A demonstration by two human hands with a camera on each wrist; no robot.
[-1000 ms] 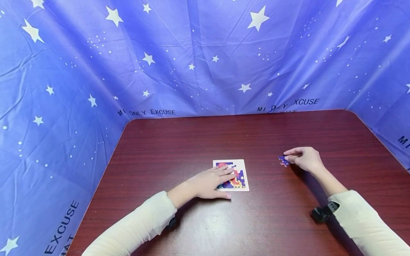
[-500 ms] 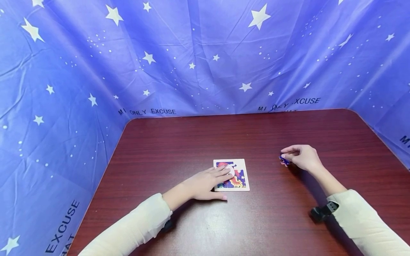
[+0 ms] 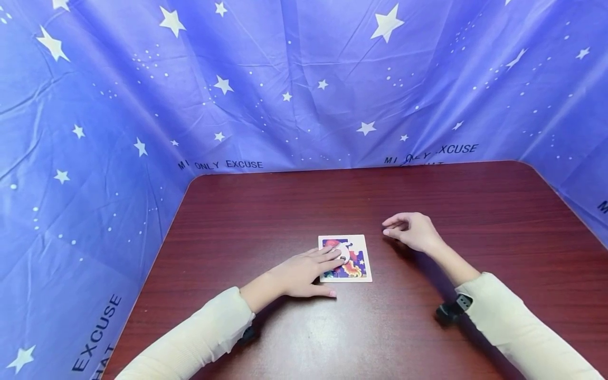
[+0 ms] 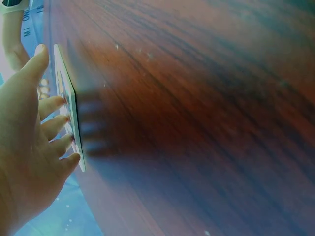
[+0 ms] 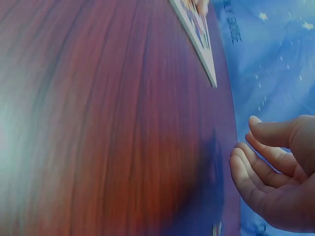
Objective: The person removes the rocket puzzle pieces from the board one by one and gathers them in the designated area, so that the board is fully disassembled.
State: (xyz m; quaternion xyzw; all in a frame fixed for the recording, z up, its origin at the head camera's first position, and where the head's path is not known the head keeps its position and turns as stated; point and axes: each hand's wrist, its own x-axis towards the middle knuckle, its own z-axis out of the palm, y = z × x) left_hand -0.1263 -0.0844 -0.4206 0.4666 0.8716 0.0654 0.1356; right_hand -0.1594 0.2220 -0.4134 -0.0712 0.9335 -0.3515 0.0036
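Observation:
A square jigsaw board (image 3: 358,244) with a pale frame lies on the table, its picture purple, red and yellow. Bare pale tray shows at its upper right. My left hand (image 3: 301,274) rests on the board's left part with fingers spread and straight, covering some of the picture. To the right of the board, my right hand (image 3: 415,232) is above the table, thumb and fingertips pinching a small dark puzzle piece (image 3: 384,228), seen nearly edge-on. In the right wrist view, the piece cannot be made out at the fingers (image 5: 256,167).
The dark red wooden table (image 3: 266,206) extends around the board. A blue curtain (image 3: 304,79) with white stars hangs behind and at both sides. A black wrist device (image 3: 451,310) sits at the right sleeve. Something small and pale (image 5: 217,229) shows at the right wrist view's bottom edge.
My right hand has picked the puzzle piece up off the table and moved left with it, closer to the board. My left hand drew back slightly and stays on the board.

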